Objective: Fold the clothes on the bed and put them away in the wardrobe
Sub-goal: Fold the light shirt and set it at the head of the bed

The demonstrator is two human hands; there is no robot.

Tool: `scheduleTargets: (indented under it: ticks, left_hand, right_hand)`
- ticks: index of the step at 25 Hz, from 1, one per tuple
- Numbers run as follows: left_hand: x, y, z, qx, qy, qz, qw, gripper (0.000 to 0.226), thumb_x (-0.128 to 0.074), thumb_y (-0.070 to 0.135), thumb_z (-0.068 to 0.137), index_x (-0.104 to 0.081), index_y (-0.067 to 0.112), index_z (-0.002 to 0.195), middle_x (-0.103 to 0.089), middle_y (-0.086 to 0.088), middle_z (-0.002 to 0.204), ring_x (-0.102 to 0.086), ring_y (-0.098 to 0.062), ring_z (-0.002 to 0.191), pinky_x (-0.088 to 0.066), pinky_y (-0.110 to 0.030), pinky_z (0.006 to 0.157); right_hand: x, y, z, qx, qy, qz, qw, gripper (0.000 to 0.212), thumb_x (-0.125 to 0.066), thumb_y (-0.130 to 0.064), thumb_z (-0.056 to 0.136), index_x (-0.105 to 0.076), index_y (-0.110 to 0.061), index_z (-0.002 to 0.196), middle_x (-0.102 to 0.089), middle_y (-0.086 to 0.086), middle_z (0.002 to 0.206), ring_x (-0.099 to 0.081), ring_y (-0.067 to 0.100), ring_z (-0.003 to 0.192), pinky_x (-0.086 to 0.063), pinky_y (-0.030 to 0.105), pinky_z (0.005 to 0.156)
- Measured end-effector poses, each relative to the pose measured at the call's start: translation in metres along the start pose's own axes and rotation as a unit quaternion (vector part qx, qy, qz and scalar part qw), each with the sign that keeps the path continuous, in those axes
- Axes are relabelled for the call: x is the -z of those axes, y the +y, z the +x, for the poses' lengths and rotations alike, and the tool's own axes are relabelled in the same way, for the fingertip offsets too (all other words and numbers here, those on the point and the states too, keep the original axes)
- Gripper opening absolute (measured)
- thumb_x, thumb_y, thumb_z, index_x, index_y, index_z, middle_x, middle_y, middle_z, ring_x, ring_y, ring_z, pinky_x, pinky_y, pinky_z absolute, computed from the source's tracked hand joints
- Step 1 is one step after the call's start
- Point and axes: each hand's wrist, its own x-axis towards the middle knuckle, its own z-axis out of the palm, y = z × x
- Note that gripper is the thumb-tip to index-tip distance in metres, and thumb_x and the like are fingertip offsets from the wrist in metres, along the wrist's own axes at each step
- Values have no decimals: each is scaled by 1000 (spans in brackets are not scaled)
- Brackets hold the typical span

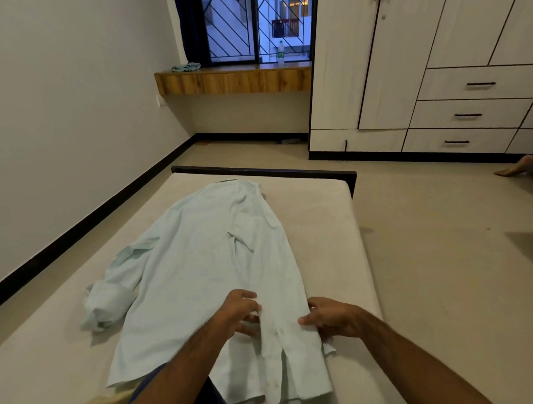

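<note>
Head view: a pale mint long-sleeved cotton shirt (pixel 201 264) is being smoothed flat mid-bed (pixel 320 218), placket pinched by left hand (pixel 243 313) and right hand (pixel 331 319); folding barely begun, closed white wardrobe (pixel 405 61) still awaiting.

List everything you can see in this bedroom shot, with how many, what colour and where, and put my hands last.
shirt: one, pale mint, spread along the bed
bed: one, beige mattress, dark frame, centre
wardrobe: one, whitish, black handles, doors closed, right
shelf: one, wooden, under the window
window: one, black grille, back wall
bottle: one, clear, on the shelf
cloth: one, bluish, crumpled on the shelf's left end
foot: another person's, bare, far right floor
left hand: on the shirt's lower front
right hand: gripping the shirt's right edge
</note>
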Motion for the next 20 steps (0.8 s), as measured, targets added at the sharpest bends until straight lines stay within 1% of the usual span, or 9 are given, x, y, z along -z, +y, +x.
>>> scheduleTargets:
  ticks: [2, 4, 5, 7, 8, 12, 15, 18, 20]
  left_hand:
    - [7, -4, 3, -5, -19, 30, 999, 35, -62, 5, 92, -55, 13, 125, -63, -15, 110, -69, -27, 81, -61, -48, 63]
    - [15, 5, 13, -34, -16, 37, 999, 33, -62, 14, 94, -55, 16, 126, -64, -14, 106, -68, -26, 82, -60, -43, 63]
    - [19, 12, 21, -47, -10, 30, 998, 34, -60, 16, 95, -53, 16, 128, -64, -14, 104, -67, -25, 83, -59, -41, 63]
    - [25, 26, 43, -65, 3, 6, 998, 38, -58, 17, 97, -47, 15, 134, -62, -14, 110, -65, -24, 85, -59, -40, 64]
    - [26, 33, 54, -70, 6, -5, 997, 41, -57, 17, 98, -44, 16, 137, -60, -13, 115, -64, -24, 86, -59, -40, 65]
    - [26, 63, 104, -67, 14, -30, 997, 53, -58, 17, 96, -34, 24, 142, -56, -8, 121, -63, -25, 91, -58, -41, 71]
    - [29, 87, 150, -81, 43, -90, 992, 59, -59, 14, 95, -30, 30, 144, -49, -5, 130, -63, -29, 101, -56, -41, 72]
    - [38, 101, 188, -99, 75, -155, 980, 55, -60, 6, 93, -39, 28, 139, -49, -4, 136, -62, -29, 102, -57, -41, 70]
    - [45, 103, 208, -96, 79, -181, 976, 49, -61, 0, 91, -47, 20, 134, -53, -10, 131, -63, -29, 99, -59, -41, 68]
  right_hand:
    - [0, 1, 6, -8, 22, -18, 1000, 32, -69, -19, 94, -58, -9, 123, -71, 10, 110, -70, 21, 87, -61, 35, 74]
    - [4, -8, 13, -7, 36, -11, 999, 30, -68, -24, 95, -59, -5, 118, -70, 5, 90, -67, 15, 71, -58, 29, 64]
    - [8, -13, 18, -3, 51, -6, 999, 33, -69, -25, 94, -59, -3, 117, -69, 5, 85, -67, 15, 68, -59, 31, 66]
    - [18, -22, 35, 0, 82, 4, 997, 45, -74, -31, 88, -58, -4, 121, -71, 11, 100, -71, 24, 84, -62, 39, 79]
    - [22, -26, 43, 3, 94, 8, 996, 47, -74, -32, 87, -57, -5, 122, -70, 13, 108, -71, 27, 91, -61, 40, 82]
    - [39, -50, 84, 27, 121, 28, 992, 42, -69, -31, 93, -54, -6, 123, -69, 13, 106, -66, 24, 83, -56, 34, 67]
    - [55, -70, 124, 43, 152, 59, 986, 46, -69, -35, 93, -47, -14, 128, -68, 14, 116, -69, 27, 93, -56, 35, 66]
    - [64, -89, 159, 67, 176, 92, 978, 47, -68, -37, 93, -47, -17, 130, -66, 9, 119, -69, 27, 102, -57, 37, 74]
    - [68, -102, 178, 70, 173, 92, 978, 40, -66, -37, 95, -54, -14, 126, -70, 6, 112, -70, 22, 89, -58, 35, 65]
